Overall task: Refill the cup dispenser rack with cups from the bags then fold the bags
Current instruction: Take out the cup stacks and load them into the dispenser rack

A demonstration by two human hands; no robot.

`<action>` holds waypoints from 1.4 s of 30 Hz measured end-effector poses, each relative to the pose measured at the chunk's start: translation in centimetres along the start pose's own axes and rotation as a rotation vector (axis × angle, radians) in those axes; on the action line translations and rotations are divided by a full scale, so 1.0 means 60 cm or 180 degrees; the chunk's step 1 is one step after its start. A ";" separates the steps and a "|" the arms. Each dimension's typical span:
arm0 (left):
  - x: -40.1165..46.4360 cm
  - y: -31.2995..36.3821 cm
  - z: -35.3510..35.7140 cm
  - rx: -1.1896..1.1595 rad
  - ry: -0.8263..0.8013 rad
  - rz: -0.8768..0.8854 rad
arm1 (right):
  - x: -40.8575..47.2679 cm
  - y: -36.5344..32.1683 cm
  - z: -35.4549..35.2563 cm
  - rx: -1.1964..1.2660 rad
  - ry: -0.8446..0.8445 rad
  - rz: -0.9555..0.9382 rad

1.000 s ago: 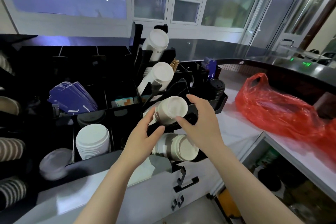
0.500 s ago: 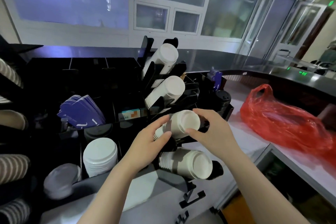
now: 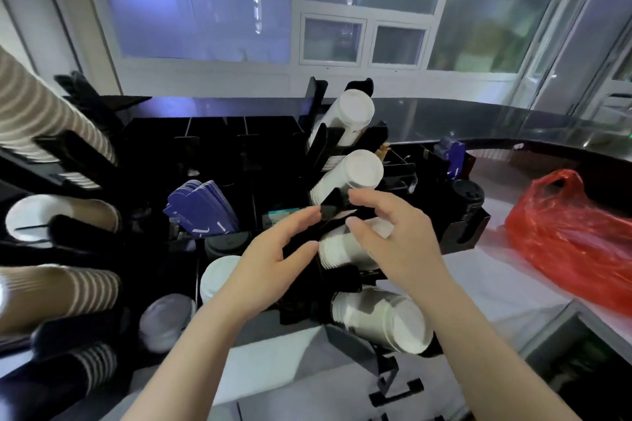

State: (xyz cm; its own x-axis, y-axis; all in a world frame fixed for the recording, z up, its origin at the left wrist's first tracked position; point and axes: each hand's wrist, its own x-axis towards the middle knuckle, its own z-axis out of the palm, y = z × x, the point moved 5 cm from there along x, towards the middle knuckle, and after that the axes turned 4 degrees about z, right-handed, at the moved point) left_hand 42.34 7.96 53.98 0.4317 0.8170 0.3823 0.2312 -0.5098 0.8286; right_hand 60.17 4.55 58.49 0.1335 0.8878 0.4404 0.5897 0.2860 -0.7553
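Fingers of the right hand point(image 3: 400, 243) hide most of a white cup stack point(image 3: 337, 251); left hand point(image 3: 273, 260) spread beside it.

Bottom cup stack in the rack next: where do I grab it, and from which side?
Grip the bottom stack around its bare paper wall, behind the closed end that juts out toward you and to the right. Come from the right front, since the black rack covers its left end and the counter lies underneath.

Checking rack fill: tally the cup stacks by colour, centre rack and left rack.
White stacks, centre rack: 4
Brown striped stacks, left rack: 3
Dark striped stack, left rack: 1
Total: 8
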 end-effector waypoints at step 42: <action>-0.371 0.020 -0.421 0.0261 0.1703 -0.0147 | -0.090 -0.267 0.397 0.0992 -0.0665 -0.0342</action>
State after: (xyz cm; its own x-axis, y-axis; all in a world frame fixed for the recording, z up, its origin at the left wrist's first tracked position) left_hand 10.99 -4.08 56.80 -0.0796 0.8512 0.5188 0.3159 -0.4721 0.8230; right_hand 31.02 3.79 56.62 -0.1001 0.8920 0.4409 0.3169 0.4486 -0.8357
